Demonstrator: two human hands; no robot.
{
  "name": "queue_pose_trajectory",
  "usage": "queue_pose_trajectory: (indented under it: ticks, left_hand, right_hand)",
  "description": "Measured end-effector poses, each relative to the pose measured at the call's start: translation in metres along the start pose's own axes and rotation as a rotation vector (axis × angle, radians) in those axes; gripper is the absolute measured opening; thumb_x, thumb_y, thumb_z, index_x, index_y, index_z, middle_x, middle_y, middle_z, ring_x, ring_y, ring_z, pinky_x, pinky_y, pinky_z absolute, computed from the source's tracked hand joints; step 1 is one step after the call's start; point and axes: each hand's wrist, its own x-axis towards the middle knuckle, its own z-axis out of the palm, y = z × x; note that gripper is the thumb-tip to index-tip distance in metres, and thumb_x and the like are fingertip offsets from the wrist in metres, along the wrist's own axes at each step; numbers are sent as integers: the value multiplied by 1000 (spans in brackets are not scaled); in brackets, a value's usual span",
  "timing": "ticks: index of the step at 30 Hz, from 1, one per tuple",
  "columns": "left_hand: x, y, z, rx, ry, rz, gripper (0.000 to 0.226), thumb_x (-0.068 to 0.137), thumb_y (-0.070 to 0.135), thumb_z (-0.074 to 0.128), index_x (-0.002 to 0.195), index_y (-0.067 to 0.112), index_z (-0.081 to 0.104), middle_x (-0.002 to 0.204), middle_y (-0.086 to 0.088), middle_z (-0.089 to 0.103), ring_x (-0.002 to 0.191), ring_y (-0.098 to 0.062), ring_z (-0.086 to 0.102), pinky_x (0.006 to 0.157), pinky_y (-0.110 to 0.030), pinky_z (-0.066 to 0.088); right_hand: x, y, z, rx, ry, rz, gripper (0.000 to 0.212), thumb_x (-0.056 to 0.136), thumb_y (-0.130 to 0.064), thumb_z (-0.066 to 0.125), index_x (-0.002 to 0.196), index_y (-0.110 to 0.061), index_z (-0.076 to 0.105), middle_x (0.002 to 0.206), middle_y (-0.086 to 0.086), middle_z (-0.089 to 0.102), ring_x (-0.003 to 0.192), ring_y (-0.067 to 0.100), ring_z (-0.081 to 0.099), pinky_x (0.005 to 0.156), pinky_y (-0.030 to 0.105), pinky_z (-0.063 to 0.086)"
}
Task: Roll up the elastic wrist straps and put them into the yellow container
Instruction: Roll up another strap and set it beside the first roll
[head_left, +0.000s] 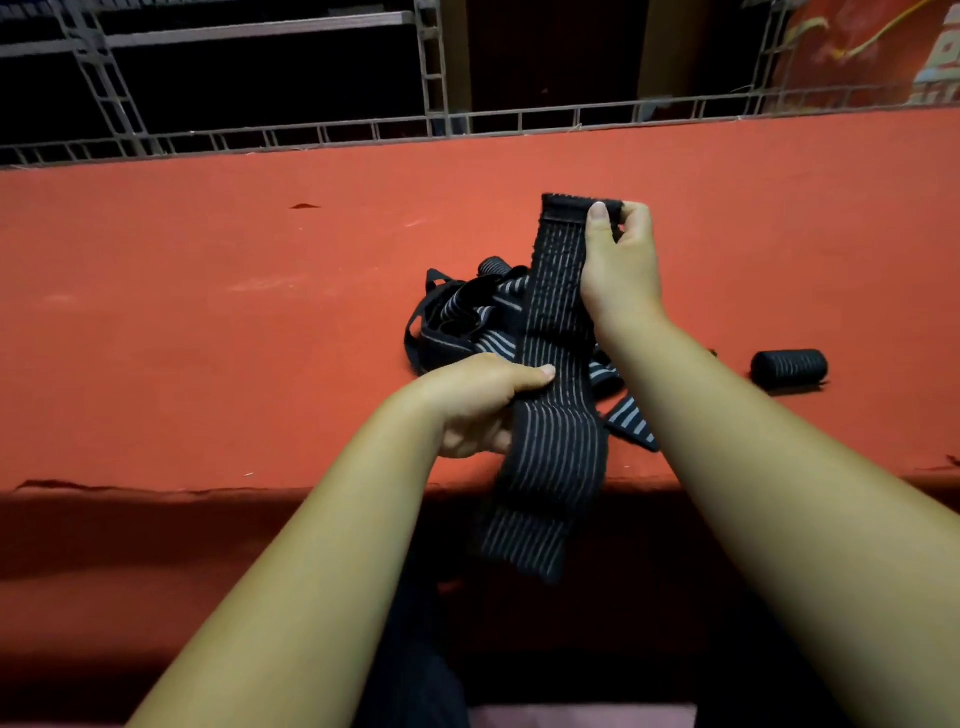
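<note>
A long black elastic strap with grey stripes (556, 332) is stretched over the red table (208, 322). My right hand (618, 260) pinches its far end, where the first fold is turned over. My left hand (483, 405) grips the strap near the middle, thumb on top. The loose tail hangs past the table's front edge. Under it lies a tangled heap of more striped straps (462, 317). One rolled strap (789, 368) lies on the table to the right. No yellow container is in view.
A grey metal truss frame (431, 67) runs along the table's far edge, with dark space behind it. A red and yellow banner (872, 47) hangs at the top right. The table's front edge crosses the view below my hands.
</note>
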Motion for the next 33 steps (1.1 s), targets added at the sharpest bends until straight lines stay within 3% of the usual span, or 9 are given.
queue_pose_trajectory:
  ticks: [2, 6, 11, 14, 18, 21, 23, 27, 33]
  left_hand:
    - [10, -12, 1, 135, 51, -29, 26, 114, 27, 54, 119, 6, 69, 103, -12, 77, 80, -24, 74, 74, -38, 68]
    - [39, -32, -7, 411, 260, 5, 27, 112, 24, 56, 100, 3, 67, 99, -19, 76, 87, -33, 75, 94, -54, 65]
    - [64, -18, -18, 363, 432, 180, 19, 107, 25, 63, 90, 17, 65, 95, -5, 72, 86, -22, 71, 83, -38, 63]
    - [79, -6, -23, 251, 458, 306, 4, 106, 27, 66, 107, 25, 69, 96, 1, 72, 83, -14, 69, 83, -37, 64]
    - [106, 3, -27, 113, 474, 423, 24, 107, 23, 66, 130, 20, 69, 102, 4, 75, 80, -8, 71, 72, -31, 63]
    - [129, 3, -31, 115, 528, 492, 16, 104, 23, 70, 119, 22, 77, 97, 5, 78, 79, -9, 73, 71, -38, 63]
    - [141, 1, -33, 115, 558, 542, 13, 102, 22, 71, 111, 25, 81, 101, 5, 81, 92, -17, 78, 86, -50, 66]
    - [156, -5, -40, 105, 579, 584, 15, 100, 20, 74, 107, 29, 83, 103, 2, 81, 98, -20, 77, 85, -49, 64]
    - [165, -5, -45, 71, 564, 548, 18, 100, 13, 75, 105, 29, 84, 95, -1, 81, 79, -14, 72, 63, -33, 56]
  right_hand:
    - [-3, 21, -2, -45, -77, 48, 19, 111, -43, 53, 116, -25, 58, 98, -10, 67, 84, 10, 63, 77, 32, 51]
    - [-16, 56, -7, -126, -257, 132, 18, 110, -37, 59, 113, -20, 64, 94, -6, 68, 77, 8, 60, 69, 27, 48]
    - [-17, 87, -8, -34, -263, 196, 10, 106, -39, 62, 103, -30, 66, 93, 4, 65, 81, 19, 63, 76, 40, 51]
    - [-10, 99, -9, 10, -268, 196, 11, 100, -43, 65, 100, -32, 70, 91, 5, 69, 83, 22, 68, 80, 48, 58]
    - [-5, 112, -16, 87, -337, 227, 10, 98, -41, 70, 100, -33, 76, 103, 4, 81, 103, 32, 79, 97, 63, 60]
    - [4, 114, -19, 36, -364, 199, 12, 102, -38, 70, 104, -27, 76, 103, 4, 82, 101, 30, 79, 93, 60, 62]
    - [12, 116, -20, -4, -370, 171, 13, 103, -36, 70, 106, -25, 76, 102, 7, 81, 96, 31, 79, 87, 55, 63]
    - [20, 122, -18, -18, -381, 174, 14, 107, -27, 67, 115, -20, 76, 88, -1, 75, 74, 8, 70, 65, 28, 58]
    - [29, 129, -12, 17, -323, 186, 21, 108, -42, 63, 110, -29, 79, 100, -5, 82, 88, 16, 78, 79, 38, 62]
